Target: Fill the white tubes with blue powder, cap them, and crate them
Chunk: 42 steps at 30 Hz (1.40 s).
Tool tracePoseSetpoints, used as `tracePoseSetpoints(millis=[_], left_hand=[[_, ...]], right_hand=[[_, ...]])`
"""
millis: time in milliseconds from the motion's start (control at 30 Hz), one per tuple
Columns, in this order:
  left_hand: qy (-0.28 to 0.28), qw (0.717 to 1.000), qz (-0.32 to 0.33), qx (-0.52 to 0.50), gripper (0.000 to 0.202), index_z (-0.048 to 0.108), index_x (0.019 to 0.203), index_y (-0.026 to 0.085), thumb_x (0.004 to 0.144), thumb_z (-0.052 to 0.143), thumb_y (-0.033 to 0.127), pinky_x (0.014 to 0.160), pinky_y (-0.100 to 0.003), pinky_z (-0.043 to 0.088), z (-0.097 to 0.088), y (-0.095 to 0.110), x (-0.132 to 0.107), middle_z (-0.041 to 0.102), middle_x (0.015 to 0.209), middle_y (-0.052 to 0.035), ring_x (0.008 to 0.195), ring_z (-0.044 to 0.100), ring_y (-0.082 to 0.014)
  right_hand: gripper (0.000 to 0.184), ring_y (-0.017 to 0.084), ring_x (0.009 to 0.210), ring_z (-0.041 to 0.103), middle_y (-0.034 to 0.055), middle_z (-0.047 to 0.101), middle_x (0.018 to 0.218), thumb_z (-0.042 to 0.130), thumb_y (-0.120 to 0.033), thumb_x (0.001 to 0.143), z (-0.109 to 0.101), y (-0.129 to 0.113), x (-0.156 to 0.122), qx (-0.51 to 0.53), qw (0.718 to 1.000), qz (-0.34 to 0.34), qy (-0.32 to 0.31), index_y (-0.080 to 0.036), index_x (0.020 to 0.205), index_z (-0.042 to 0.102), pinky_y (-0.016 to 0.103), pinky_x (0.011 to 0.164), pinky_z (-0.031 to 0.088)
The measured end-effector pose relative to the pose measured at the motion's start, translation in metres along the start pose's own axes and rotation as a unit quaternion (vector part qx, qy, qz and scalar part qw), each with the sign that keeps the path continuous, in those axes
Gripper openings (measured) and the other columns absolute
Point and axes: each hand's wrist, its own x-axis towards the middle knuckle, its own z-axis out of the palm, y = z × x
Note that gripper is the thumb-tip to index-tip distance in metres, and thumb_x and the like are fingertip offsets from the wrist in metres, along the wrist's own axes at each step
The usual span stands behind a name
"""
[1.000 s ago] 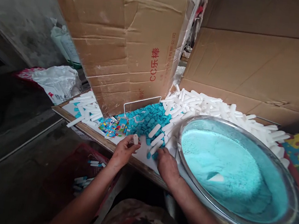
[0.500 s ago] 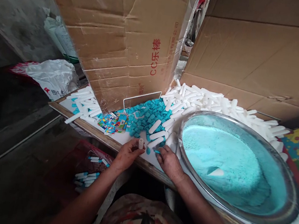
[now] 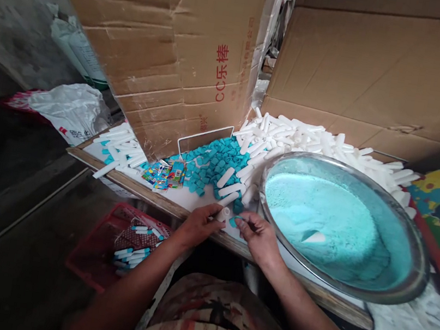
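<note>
My left hand [image 3: 200, 225] is closed around a white plastic tube [image 3: 223, 213], its open end tilted up and to the right. My right hand [image 3: 260, 239] pinches a small blue cap [image 3: 233, 221], close to the tube's mouth but seemingly apart from it. Beyond my hands lies a heap of blue caps [image 3: 215, 159], with white tubes [image 3: 229, 189] lying loose at its right edge. To the right of my right hand stands a wide metal basin [image 3: 335, 281] of pale blue powder [image 3: 322, 202], a white scoop-like piece [image 3: 314, 236] sunk in it.
White tubes [image 3: 310, 137] are piled behind the basin. Small colourful packets [image 3: 164, 173] lie near the table's wooden edge [image 3: 126, 183]. Cardboard sheets [image 3: 170, 58] stand at the back. Below left, a red crate [image 3: 86, 255] holds blue-capped tubes [image 3: 132, 255].
My left hand has moved right with the tube, which now leans toward the right hand. My right hand has lifted the blue cap nearer to it. The view has shifted slightly.
</note>
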Motion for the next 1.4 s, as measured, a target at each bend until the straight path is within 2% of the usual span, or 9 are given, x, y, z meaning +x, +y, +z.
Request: tracePoseSetpoints(millis=[267, 400, 567, 633, 800, 1033, 1133, 1267, 1400], left_hand=[[-0.055, 0.994, 0.021, 0.093, 0.018, 0.061, 0.085, 0.016, 0.071, 0.057, 0.026, 0.069, -0.024, 0.040, 0.000, 0.006, -0.019, 0.061, 0.076, 0.0007, 0.072, 0.052, -0.0158], [-0.107, 0.984, 0.062, 0.129, 0.016, 0.062, 0.085, 0.015, 0.074, 0.054, 0.024, 0.069, -0.023, 0.039, -0.002, 0.008, -0.019, 0.061, 0.076, 0.0001, 0.072, 0.054, -0.0156], [-0.145, 0.970, 0.067, 0.181, 0.014, 0.060, 0.082, 0.015, 0.077, 0.052, 0.025, 0.064, -0.022, 0.039, -0.003, 0.010, -0.018, 0.060, 0.071, 0.0004, 0.068, 0.055, -0.0158], [-0.151, 0.951, 0.078, 0.258, 0.017, 0.059, 0.083, 0.015, 0.080, 0.050, 0.029, 0.063, -0.024, 0.039, 0.001, 0.009, -0.019, 0.061, 0.071, -0.0021, 0.068, 0.057, -0.0181], [-0.135, 0.874, 0.074, 0.461, 0.034, 0.055, 0.093, 0.013, 0.083, 0.046, 0.044, 0.066, -0.031, 0.043, 0.016, 0.004, -0.019, 0.064, 0.078, -0.0115, 0.074, 0.062, -0.0261], [-0.147, 0.820, 0.045, 0.552, 0.026, 0.055, 0.095, 0.012, 0.084, 0.044, 0.032, 0.067, -0.034, 0.048, 0.020, 0.003, -0.014, 0.066, 0.079, -0.0138, 0.080, 0.064, -0.0282], [-0.152, 0.815, 0.027, 0.558, 0.024, 0.055, 0.095, 0.012, 0.084, 0.043, 0.028, 0.069, -0.035, 0.049, 0.021, 0.003, -0.015, 0.067, 0.082, -0.0146, 0.082, 0.064, -0.0282], [-0.163, 0.817, 0.017, 0.553, 0.019, 0.056, 0.093, 0.013, 0.080, 0.047, 0.024, 0.068, -0.034, 0.048, 0.021, -0.004, -0.027, 0.067, 0.081, -0.0122, 0.080, 0.065, -0.0268], [-0.132, 0.836, -0.022, 0.533, 0.017, 0.055, 0.090, 0.015, 0.082, 0.046, 0.027, 0.063, -0.031, 0.046, 0.009, -0.010, -0.040, 0.068, 0.080, -0.0096, 0.076, 0.065, -0.0252]], right_hand=[[0.037, 0.007, 0.037, 0.042, -0.0033, 0.055, 0.055, 0.058, -0.055, 0.068, -0.007, -0.025, -0.019, 0.108, 0.989, 0.069, -0.072, -0.019, 0.071, 0.051, 0.021, 0.038, 0.034], [0.036, 0.006, 0.036, 0.042, -0.0042, 0.056, 0.053, 0.061, -0.052, 0.065, -0.008, -0.022, -0.019, 0.121, 0.985, 0.089, -0.086, -0.018, 0.070, 0.052, 0.020, 0.037, 0.034], [0.031, 0.005, 0.035, 0.042, -0.0049, 0.055, 0.050, 0.062, -0.047, 0.067, -0.012, -0.016, -0.018, 0.119, 0.979, 0.107, -0.129, -0.017, 0.066, 0.052, 0.019, 0.036, 0.033], [0.030, 0.005, 0.034, 0.042, -0.0051, 0.055, 0.048, 0.063, -0.045, 0.065, -0.015, -0.016, -0.016, 0.113, 0.975, 0.126, -0.148, -0.017, 0.063, 0.053, 0.018, 0.035, 0.033], [0.028, 0.006, 0.034, 0.044, -0.0033, 0.057, 0.049, 0.066, -0.042, 0.060, -0.019, -0.018, -0.016, 0.094, 0.963, 0.176, -0.180, -0.017, 0.060, 0.053, 0.019, 0.033, 0.031], [0.028, 0.004, 0.027, 0.030, -0.0050, 0.049, 0.038, 0.066, -0.040, 0.057, -0.004, -0.009, -0.015, 0.127, 0.957, 0.221, -0.135, -0.018, 0.054, 0.049, 0.019, 0.030, 0.016], [0.024, 0.003, 0.028, 0.025, -0.0062, 0.046, 0.036, 0.064, -0.033, 0.061, 0.004, -0.006, -0.013, 0.112, 0.955, 0.237, -0.139, -0.018, 0.053, 0.048, 0.020, 0.032, 0.012], [0.021, 0.004, 0.030, 0.026, -0.0071, 0.042, 0.033, 0.059, -0.024, 0.066, 0.014, -0.002, -0.017, 0.045, 0.948, 0.257, -0.182, -0.018, 0.051, 0.046, 0.021, 0.035, 0.016], [0.018, 0.006, 0.035, 0.033, -0.0064, 0.045, 0.041, 0.052, -0.024, 0.073, 0.015, -0.006, -0.016, -0.009, 0.949, 0.189, -0.252, -0.018, 0.057, 0.048, 0.021, 0.038, 0.023]])
